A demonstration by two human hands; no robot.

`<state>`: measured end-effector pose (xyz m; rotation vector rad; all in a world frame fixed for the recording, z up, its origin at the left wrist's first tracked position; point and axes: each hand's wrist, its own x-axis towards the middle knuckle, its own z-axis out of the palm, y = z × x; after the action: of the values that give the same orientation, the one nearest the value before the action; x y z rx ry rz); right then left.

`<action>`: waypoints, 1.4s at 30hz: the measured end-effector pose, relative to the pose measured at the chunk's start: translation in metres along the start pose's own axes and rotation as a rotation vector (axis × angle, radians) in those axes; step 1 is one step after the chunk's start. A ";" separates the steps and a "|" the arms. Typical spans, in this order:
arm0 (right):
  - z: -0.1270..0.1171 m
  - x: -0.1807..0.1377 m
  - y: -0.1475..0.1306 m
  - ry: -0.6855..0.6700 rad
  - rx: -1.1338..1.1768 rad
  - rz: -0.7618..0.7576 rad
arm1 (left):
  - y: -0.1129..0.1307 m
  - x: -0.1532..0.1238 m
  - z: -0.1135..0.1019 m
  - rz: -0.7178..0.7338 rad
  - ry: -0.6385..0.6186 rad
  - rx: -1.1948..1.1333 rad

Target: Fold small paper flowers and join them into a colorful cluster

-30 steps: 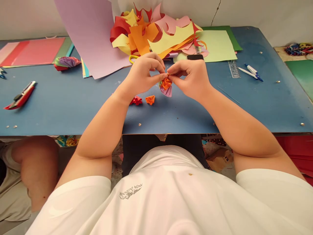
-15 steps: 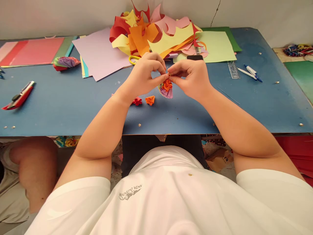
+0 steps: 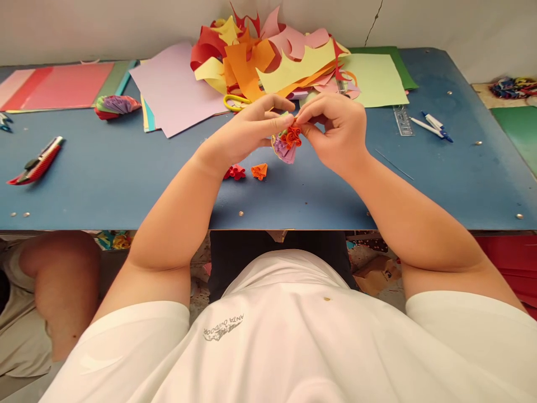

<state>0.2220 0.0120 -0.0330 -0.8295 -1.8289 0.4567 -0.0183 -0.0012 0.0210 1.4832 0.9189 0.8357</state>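
Now closer together than a second ago: left hand (image 3: pixel 247 131) and right hand (image 3: pixel 335 126) pinching the paper flower (image 3: pixel 288 143), lifted slightly above the blue table (image 3: pixel 104 173); orange petals turned upward. Nearby, loose red petal (image 3: pixel 235 172), orange petal (image 3: pixel 259 170); beyond, paper scraps (image 3: pixel 268 56).

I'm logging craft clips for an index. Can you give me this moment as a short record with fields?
Left hand: left hand pinches the paper flower
Right hand: right hand pinches its orange top
Flower: orange folds over purple, held above the blue table
Nearby: red piece, orange piece
Far side: paper scraps
Left edge: utility knife
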 end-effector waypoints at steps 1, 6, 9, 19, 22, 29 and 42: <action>0.000 -0.001 -0.001 0.014 -0.004 0.012 | 0.001 -0.001 -0.001 -0.052 -0.061 -0.091; -0.002 -0.006 -0.010 0.037 0.001 0.063 | -0.002 0.000 -0.011 -0.129 -0.224 -0.305; -0.004 -0.007 -0.016 0.003 0.007 0.060 | -0.003 0.002 -0.017 -0.103 -0.250 -0.274; 0.006 -0.014 -0.013 0.046 -0.023 -0.002 | 0.000 0.001 -0.011 -0.105 -0.139 -0.213; 0.006 -0.011 -0.013 0.023 -0.048 0.032 | -0.003 0.003 -0.010 -0.085 -0.101 -0.184; 0.008 -0.008 -0.006 -0.021 0.054 0.050 | -0.007 0.004 -0.010 -0.036 0.080 0.009; 0.020 -0.010 0.033 0.086 0.068 -0.046 | -0.007 -0.002 0.008 0.136 0.241 0.110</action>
<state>0.2174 0.0288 -0.0690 -0.7476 -1.7398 0.4448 -0.0128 -0.0066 0.0131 1.5769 1.0643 1.0964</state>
